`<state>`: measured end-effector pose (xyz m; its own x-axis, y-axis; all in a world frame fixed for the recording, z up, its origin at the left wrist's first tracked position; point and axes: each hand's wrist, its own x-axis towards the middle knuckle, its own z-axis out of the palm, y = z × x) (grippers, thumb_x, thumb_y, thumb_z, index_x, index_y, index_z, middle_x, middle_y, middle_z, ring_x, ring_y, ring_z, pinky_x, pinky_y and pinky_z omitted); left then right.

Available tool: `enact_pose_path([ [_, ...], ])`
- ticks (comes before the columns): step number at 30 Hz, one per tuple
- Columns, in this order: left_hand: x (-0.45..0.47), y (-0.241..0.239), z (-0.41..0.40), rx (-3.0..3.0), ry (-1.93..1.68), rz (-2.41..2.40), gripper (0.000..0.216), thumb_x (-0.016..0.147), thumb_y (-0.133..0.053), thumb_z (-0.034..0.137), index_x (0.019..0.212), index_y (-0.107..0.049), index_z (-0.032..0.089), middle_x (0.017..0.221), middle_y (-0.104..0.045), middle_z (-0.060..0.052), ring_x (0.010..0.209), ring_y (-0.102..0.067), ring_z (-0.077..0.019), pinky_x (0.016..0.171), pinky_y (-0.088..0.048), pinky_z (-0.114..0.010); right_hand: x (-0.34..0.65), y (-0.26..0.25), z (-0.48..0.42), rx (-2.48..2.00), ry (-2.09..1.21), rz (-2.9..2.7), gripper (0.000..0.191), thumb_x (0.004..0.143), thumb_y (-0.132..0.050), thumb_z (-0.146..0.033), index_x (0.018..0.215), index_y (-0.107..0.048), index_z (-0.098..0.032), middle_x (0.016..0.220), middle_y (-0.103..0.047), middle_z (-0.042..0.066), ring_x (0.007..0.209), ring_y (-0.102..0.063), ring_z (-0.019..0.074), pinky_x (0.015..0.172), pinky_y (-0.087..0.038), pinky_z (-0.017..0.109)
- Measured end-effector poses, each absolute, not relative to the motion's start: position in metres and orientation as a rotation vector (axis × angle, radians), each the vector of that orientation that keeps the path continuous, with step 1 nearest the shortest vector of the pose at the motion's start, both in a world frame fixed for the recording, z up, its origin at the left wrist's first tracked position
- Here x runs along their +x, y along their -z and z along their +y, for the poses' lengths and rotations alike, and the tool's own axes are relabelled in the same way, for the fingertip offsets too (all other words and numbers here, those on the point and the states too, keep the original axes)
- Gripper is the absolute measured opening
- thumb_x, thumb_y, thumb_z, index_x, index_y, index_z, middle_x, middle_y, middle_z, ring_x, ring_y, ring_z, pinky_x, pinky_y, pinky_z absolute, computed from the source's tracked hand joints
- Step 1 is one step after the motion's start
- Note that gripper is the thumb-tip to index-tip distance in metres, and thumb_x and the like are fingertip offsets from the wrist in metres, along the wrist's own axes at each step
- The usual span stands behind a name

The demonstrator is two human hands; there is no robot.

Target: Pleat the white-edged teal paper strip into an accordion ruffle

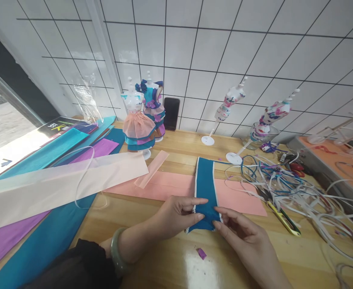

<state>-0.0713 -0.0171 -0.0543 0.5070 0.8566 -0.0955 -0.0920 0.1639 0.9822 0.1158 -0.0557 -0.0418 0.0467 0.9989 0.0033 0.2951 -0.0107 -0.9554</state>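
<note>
Deep-blue fabric strip, white-edged (pixel 205 180), lies across a long salmon-pink strip (pixel 236 196) on the pale wooden worktop (pixel 161 273). Left hand (pixel 179 214): thumb and forefinger narrowly parted over its face; grip cannot be told. Right hand (pixel 245 235) pinches lower right edge. Purple scrap (pixel 201 253) nearby.

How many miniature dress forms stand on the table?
4: a pink-skirted form, a blue-topped form just behind it, and farther right a patterned form, then the rightmost form.
</note>
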Motion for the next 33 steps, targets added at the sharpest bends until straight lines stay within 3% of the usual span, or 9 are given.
enact_pose_path([
  [4, -0.071, 0.052, -0.018, 1.219, -0.782, 0.791, 0.053, 0.070, -0.067, 0.036, 0.118, -0.056, 0.018, 0.067, -0.065, 0.000, 0.063, -0.058, -0.0123, 0.059, -0.049, -0.023, 0.116, 0.043, -0.055, -1.468, -1.031, -1.354, 0.028, 0.065, -0.071, -0.030, 0.092, -0.070, -0.022, 0.072, -0.065, 0.000, 0.066, -0.061, 0.0123, 0.063, -0.052, 0.018],
  [10, -0.071, 0.051, -0.016, 1.176, -0.789, 0.769, 0.052, 0.071, -0.065, 0.035, 0.119, -0.055, 0.017, 0.077, -0.066, -0.003, 0.066, -0.059, -0.0127, 0.064, -0.049, -0.026, 0.114, 0.040, -0.056, -1.491, -0.953, -1.367, 0.026, 0.065, -0.070, -0.031, 0.089, -0.071, -0.020, 0.068, -0.063, 0.000, 0.063, -0.060, 0.0118, 0.061, -0.051, 0.017],
  [13, -0.071, 0.050, -0.015, 1.169, -0.821, 0.783, 0.047, 0.069, -0.067, 0.030, 0.113, -0.060, 0.015, 0.078, -0.065, -0.004, 0.066, -0.059, -0.0119, 0.066, -0.049, -0.026, 0.116, 0.040, -0.054, -1.457, -0.889, -1.446, 0.022, 0.067, -0.069, -0.030, 0.087, -0.072, -0.021, 0.066, -0.062, 0.000, 0.061, -0.059, 0.0113, 0.058, -0.051, 0.016],
  [17, -0.071, 0.048, -0.014, 1.212, -0.845, 0.867, 0.038, 0.067, -0.067, 0.026, 0.102, -0.065, 0.012, 0.073, -0.062, -0.003, 0.061, -0.057, -0.0109, 0.057, -0.048, -0.022, 0.119, 0.040, -0.052, -1.407, -0.798, -1.599, 0.020, 0.072, -0.065, -0.027, 0.091, -0.071, -0.022, 0.069, -0.064, 0.001, 0.061, -0.060, 0.0119, 0.057, -0.051, 0.018],
  [19, -0.072, 0.048, -0.014, 1.292, -0.862, 0.927, 0.030, 0.067, -0.065, 0.024, 0.095, -0.068, 0.011, 0.074, -0.062, -0.004, 0.062, -0.058, -0.0119, 0.055, -0.048, -0.022, 0.121, 0.040, -0.052, -1.370, -0.719, -1.686, 0.019, 0.076, -0.062, -0.025, 0.093, -0.070, -0.022, 0.077, -0.067, 0.003, 0.068, -0.062, 0.0130, 0.061, -0.052, 0.019],
  [23, -0.073, 0.048, -0.013, 1.475, -0.951, 1.010, 0.019, 0.067, -0.065, 0.020, 0.084, -0.071, 0.013, 0.076, -0.065, -0.007, 0.070, -0.061, -0.0151, 0.065, -0.049, -0.026, 0.123, 0.042, -0.051, -1.284, -0.549, -1.858, 0.021, 0.079, -0.058, -0.019, 0.098, -0.067, -0.021, 0.088, -0.068, 0.006, 0.082, -0.063, 0.0154, 0.073, -0.051, 0.023],
  [33, -0.070, 0.046, -0.012, 1.438, -0.914, 1.143, 0.020, 0.064, -0.068, 0.021, 0.081, -0.072, 0.012, 0.073, -0.066, -0.006, 0.068, -0.061, -0.0150, 0.060, -0.049, -0.023, 0.124, 0.043, -0.051, -1.252, -0.444, -1.961, 0.017, 0.082, -0.054, -0.018, 0.093, -0.068, -0.019, 0.088, -0.067, 0.008, 0.082, -0.063, 0.0181, 0.072, -0.053, 0.029],
])
